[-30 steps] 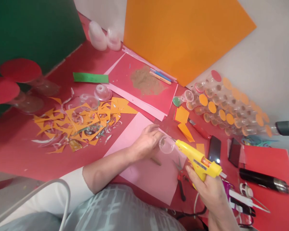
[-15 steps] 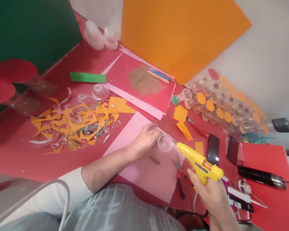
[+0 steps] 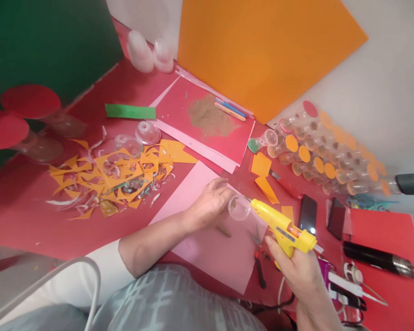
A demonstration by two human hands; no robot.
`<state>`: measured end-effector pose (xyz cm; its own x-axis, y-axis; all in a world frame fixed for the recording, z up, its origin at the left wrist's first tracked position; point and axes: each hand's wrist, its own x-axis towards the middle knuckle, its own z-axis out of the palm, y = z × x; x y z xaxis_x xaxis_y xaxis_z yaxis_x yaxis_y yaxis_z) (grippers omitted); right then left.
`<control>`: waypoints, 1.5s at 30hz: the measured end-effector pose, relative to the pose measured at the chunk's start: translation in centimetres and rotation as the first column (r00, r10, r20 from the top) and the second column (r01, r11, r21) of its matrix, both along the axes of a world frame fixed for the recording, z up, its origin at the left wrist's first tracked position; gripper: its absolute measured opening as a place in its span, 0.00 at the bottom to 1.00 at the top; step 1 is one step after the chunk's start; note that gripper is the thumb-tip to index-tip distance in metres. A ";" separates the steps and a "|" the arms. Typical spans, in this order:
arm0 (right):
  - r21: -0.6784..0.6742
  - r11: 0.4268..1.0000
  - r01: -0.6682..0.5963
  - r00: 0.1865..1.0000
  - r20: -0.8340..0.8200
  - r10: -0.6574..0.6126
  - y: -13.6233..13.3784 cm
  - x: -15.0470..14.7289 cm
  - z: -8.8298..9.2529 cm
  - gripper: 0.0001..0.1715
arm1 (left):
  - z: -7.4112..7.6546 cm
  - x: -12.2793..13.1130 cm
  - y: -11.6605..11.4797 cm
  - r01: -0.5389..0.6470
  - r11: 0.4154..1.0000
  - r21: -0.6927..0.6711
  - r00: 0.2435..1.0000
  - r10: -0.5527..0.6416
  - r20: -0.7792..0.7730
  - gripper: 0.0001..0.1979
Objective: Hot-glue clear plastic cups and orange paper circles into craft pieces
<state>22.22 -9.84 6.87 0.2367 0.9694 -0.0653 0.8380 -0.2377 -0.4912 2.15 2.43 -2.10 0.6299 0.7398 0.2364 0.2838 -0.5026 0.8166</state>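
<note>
My left hand (image 3: pixel 212 202) is closed on a small clear plastic cup (image 3: pixel 240 209), its round rim turned toward me. In my right hand (image 3: pixel 298 269) is a yellow glue gun (image 3: pixel 283 227), its tip at the far edge of the cup's rim. A clear glue stick pokes out of the gun's back end. Beneath the hands lies a sheet of pink paper (image 3: pixel 200 257). On it rests a thin brown piece (image 3: pixel 223 231), partly shaded. Red-handled scissors (image 3: pixel 259 264) lie at the paper's right edge, below the gun.
Orange paper scraps (image 3: pixel 124 172) are heaped at the left. Sand (image 3: pixel 210 115) and pens (image 3: pixel 231 110) lie on a red sheet (image 3: pixel 172 103). At the right stand joined plastic cups (image 3: pixel 317 156) with orange discs, a phone (image 3: pixel 307 214) and a red utility knife (image 3: pixel 288 186).
The glue gun has swung slightly left and up along the cup's rim, and more of its glue stick shows behind. The whole view has shifted slightly. My left hand keeps its hold.
</note>
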 end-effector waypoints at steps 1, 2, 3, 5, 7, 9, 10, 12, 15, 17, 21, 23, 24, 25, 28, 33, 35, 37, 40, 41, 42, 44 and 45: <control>-0.010 1.000 0.012 1.000 0.003 -0.012 -0.1 0.0 0.1 0.25 | 0.0 0.0 0.0 0.001 1.000 -0.004 1.000 -0.001 0.001 0.16; -0.018 1.000 0.024 1.000 0.005 -0.024 -0.2 -0.1 0.2 0.25 | 0.0 0.0 0.0 0.001 1.000 -0.006 1.000 -0.001 0.000 0.16; -0.023 0.999 0.037 0.999 0.004 -0.037 -0.2 -0.1 0.3 0.25 | 0.0 0.0 0.0 0.000 1.000 -0.005 1.000 0.000 -0.005 0.17; -0.022 0.998 0.058 0.998 0.000 -0.058 -0.2 -0.3 0.6 0.24 | -0.1 0.0 0.0 -0.004 1.000 0.008 1.000 0.004 -0.014 0.17; -0.017 0.999 0.033 0.999 -0.022 -0.033 0.1 -0.3 0.7 0.23 | -0.1 0.0 0.0 -0.003 1.000 0.024 1.000 0.004 -0.015 0.16; -0.024 0.999 -0.034 0.998 -0.059 0.033 0.6 -0.1 0.8 0.22 | 0.0 0.0 0.0 0.007 1.000 0.025 1.000 -0.007 -0.009 0.15; -0.031 0.998 -0.055 0.996 -0.075 0.053 0.8 0.0 0.8 0.21 | 0.0 0.0 0.0 0.014 1.000 0.019 1.000 -0.014 -0.006 0.15; -0.031 0.999 -0.037 0.994 -0.101 0.034 0.9 0.4 0.7 0.19 | 0.0 0.0 0.1 0.022 1.000 0.002 1.000 -0.022 -0.011 0.17; -0.026 0.997 0.068 0.981 -0.182 -0.071 0.3 0.4 0.9 0.17 | 0.1 -0.1 0.0 0.000 1.000 -0.019 1.000 -0.001 -0.027 0.16; -0.013 0.985 0.170 0.940 -0.298 -0.166 -0.6 0.0 1.0 0.15 | 0.2 -0.2 0.0 -0.009 0.999 -0.034 0.999 0.008 -0.034 0.17; -0.005 0.895 0.447 0.719 -0.593 -0.363 -2.4 -1.0 0.6 0.12 | 0.1 -0.5 0.0 -0.010 0.998 -0.070 0.999 0.007 -0.053 0.19; -0.028 0.846 0.533 0.564 -0.733 -0.380 -2.8 -1.1 0.0 0.12 | -0.1 -0.5 0.0 -0.016 0.996 -0.084 0.999 0.012 -0.052 0.18; -0.044 0.823 0.566 0.483 -0.792 -0.375 -2.9 -1.0 -0.3 0.13 | -0.1 -0.5 0.0 -0.018 0.996 -0.090 0.999 0.014 -0.046 0.17; -0.061 0.800 0.597 0.404 -0.838 -0.366 -2.9 -0.9 -0.6 0.13 | -0.2 -0.5 0.0 -0.018 0.995 -0.095 0.999 0.015 -0.039 0.17; -0.152 0.741 0.654 0.215 -0.902 -0.374 -2.9 -0.5 -1.3 0.14 | -0.2 -0.6 0.0 -0.026 0.993 -0.114 0.999 0.023 -0.030 0.15; -0.230 0.698 0.678 0.138 -0.893 -0.429 -3.5 0.3 -1.8 0.16 | 0.3 -0.8 0.2 -0.025 0.993 -0.117 0.999 0.021 -0.038 0.13; -0.225 0.691 0.687 0.115 -0.905 -0.409 -3.8 0.5 -2.0 0.16 | 0.3 -0.8 0.3 -0.022 0.994 -0.108 0.999 0.017 -0.050 0.13; -0.230 0.662 0.713 0.052 -0.925 -0.377 -4.1 0.8 -2.3 0.17 | 0.2 -0.7 0.4 -0.029 0.996 -0.090 0.998 0.023 -0.058 0.14; -0.258 0.612 0.747 -0.019 -0.929 -0.368 -4.5 1.6 -3.1 0.20 | -0.1 -0.6 0.4 -0.051 0.996 -0.072 0.997 0.046 -0.066 0.14; -0.263 0.602 0.754 -0.020 -0.925 -0.380 -4.5 2.0 -3.3 0.21 | -0.2 -0.6 0.4 -0.053 0.996 -0.068 0.996 0.049 -0.070 0.14; -0.265 0.599 0.756 -0.010 -0.919 -0.393 -4.5 2.5 -3.6 0.21 | -0.2 -0.6 0.4 -0.053 0.996 -0.066 0.996 0.048 -0.074 0.15; -0.263 0.595 0.759 0.004 -0.913 -0.408 -4.3 3.3 -4.2 0.20 | -0.3 -0.6 0.4 -0.049 0.997 -0.062 0.996 0.044 -0.075 0.16; -0.269 0.589 0.762 -0.003 -0.911 -0.412 -4.2 3.7 -4.4 0.20 | -0.3 -0.7 0.4 -0.049 0.997 -0.061 0.996 0.044 -0.072 0.16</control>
<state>25.96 -14.00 2.43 0.6956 0.5189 -0.4969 -0.5019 -0.1438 -0.8529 1.49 2.80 -2.39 0.6078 0.7808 0.1445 0.3638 -0.4356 0.8234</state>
